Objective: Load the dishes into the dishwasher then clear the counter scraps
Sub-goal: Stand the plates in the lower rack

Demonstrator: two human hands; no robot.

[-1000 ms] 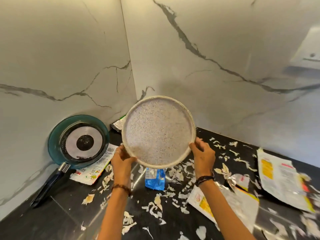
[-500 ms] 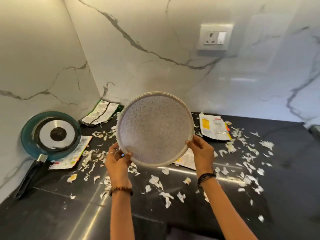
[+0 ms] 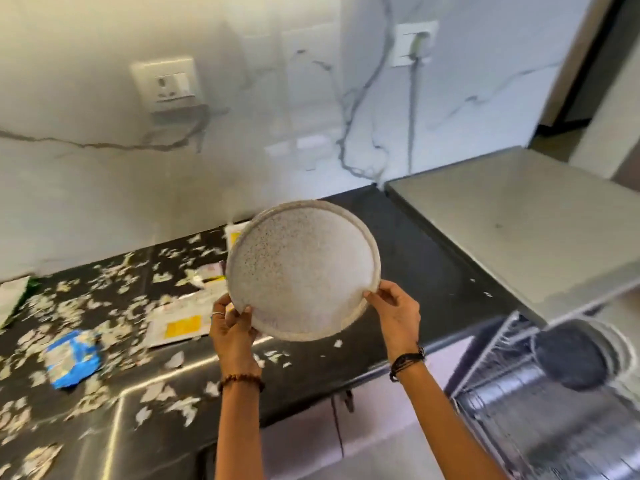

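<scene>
A round speckled plate (image 3: pixel 303 268) is held up almost on edge above the black counter (image 3: pixel 426 258), its face toward me. My left hand (image 3: pixel 232 327) grips its lower left rim and my right hand (image 3: pixel 394 311) pinches its lower right rim. White paper scraps (image 3: pixel 104 306) and torn wrappers lie scattered over the counter's left part. At the lower right the open dishwasher's wire rack (image 3: pixel 540 403) shows, blurred, with a dark round dish (image 3: pixel 575 355) standing in it.
A grey dishwasher top (image 3: pixel 519 223) adjoins the counter on the right. A blue wrapper (image 3: pixel 72 355) and a yellow-and-white packet (image 3: pixel 180 317) lie among the scraps. Two wall sockets (image 3: pixel 164 81) sit on the marble backsplash. A cord hangs from the right one.
My view and the plate have swung right along the counter. The pan has left the view at the left, and the dishwasher with its rack has come into view at the right.
</scene>
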